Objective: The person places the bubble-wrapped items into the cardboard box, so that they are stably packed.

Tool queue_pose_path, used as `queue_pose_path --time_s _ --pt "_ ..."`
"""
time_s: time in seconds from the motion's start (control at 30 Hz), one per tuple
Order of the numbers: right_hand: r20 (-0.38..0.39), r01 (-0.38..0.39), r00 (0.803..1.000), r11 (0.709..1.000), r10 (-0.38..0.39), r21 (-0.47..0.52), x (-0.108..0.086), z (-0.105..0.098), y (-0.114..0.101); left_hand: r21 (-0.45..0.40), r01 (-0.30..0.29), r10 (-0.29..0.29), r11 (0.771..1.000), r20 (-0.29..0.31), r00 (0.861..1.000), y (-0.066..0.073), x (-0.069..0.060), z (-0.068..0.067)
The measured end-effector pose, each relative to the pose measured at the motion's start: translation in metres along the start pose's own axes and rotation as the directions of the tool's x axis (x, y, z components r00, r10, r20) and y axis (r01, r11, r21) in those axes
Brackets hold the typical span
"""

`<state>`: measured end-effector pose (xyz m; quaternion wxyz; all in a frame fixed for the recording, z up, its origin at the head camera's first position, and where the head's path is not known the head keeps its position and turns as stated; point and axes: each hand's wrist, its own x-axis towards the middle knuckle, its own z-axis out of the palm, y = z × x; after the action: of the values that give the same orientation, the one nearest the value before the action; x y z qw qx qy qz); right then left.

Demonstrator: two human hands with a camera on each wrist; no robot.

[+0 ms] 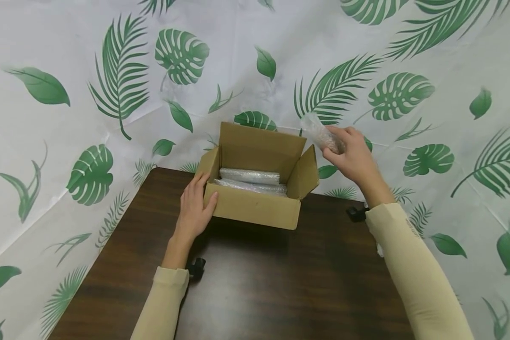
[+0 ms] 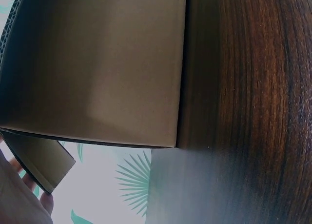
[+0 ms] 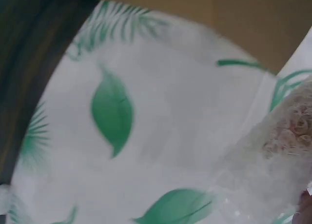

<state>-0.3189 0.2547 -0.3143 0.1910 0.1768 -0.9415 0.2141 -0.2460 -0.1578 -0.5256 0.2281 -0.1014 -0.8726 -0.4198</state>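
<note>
An open cardboard box [image 1: 252, 208] stands at the far end of the table. Bubble-wrapped bundles [image 1: 250, 176] lie lengthwise inside it; their contents are hidden. My left hand [image 1: 193, 208] grips the box at its left side, the thumb on the front corner and the fingers around the left flap [image 2: 46, 160]. Raised to the right of the box, beyond its right flap [image 1: 308, 172], my right hand [image 1: 352, 153] holds a bubble-wrap roll [image 1: 316, 130] between thumb and fingers. That roll also fills the lower right of the right wrist view, where little of the hand shows.
The box stands on a dark wooden table [image 1: 255, 283], near its far edge. A white cloth [image 1: 238, 56] printed with green leaves hangs behind and around the table. The box's back flap [image 1: 261, 141] stands upright. Some white material [image 1: 380, 249] shows at the table's right edge.
</note>
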Motion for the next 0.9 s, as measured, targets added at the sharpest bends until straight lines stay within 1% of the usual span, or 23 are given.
queue_pose_path --time_s 0.13,0.2,0.33,0.47,0.57,0.67,0.77,0.83,0.9 --pt "0.016 0.092 0.996 0.995 -0.092 -0.03 0.008 0.002 -0.023 -0.007 0.0 0.0 1.0 0.001 1.0 0.0 -0.001 0.0" --pt "0.037 0.126 0.992 0.991 -0.124 -0.055 0.011 0.003 -0.033 -0.01 0.0 0.001 1.0 0.004 1.0 0.0 -0.001 0.001" --pt "0.113 0.179 0.979 0.978 -0.168 -0.103 0.02 0.007 -0.05 -0.01 -0.004 0.004 1.0 0.002 1.0 0.0 0.0 0.001" --pt "0.189 0.228 0.962 0.963 -0.2 -0.142 0.029 0.01 -0.071 -0.003 0.0 0.0 1.0 0.004 1.0 0.0 0.0 -0.001" --pt "0.226 0.262 0.948 0.954 -0.226 -0.144 0.035 0.012 -0.086 0.007 0.003 -0.003 1.0 0.008 1.0 -0.001 -0.001 -0.003" --pt "0.269 0.276 0.934 0.954 -0.236 -0.119 0.042 0.016 -0.101 0.014 0.001 -0.002 1.0 0.003 1.0 -0.001 -0.002 -0.004" --pt "0.334 0.264 0.917 0.96 -0.22 -0.092 0.046 0.02 -0.114 0.009 -0.002 0.002 1.0 0.0 1.0 -0.001 -0.001 -0.004" --pt "0.384 0.25 0.901 0.965 -0.202 -0.079 0.049 0.024 -0.121 0.006 -0.008 0.008 1.0 0.0 1.0 -0.001 -0.001 -0.003" --pt "0.436 0.241 0.88 0.969 -0.191 -0.063 0.05 0.029 -0.128 0.004 -0.012 0.012 1.0 0.0 1.0 0.0 0.0 -0.003"
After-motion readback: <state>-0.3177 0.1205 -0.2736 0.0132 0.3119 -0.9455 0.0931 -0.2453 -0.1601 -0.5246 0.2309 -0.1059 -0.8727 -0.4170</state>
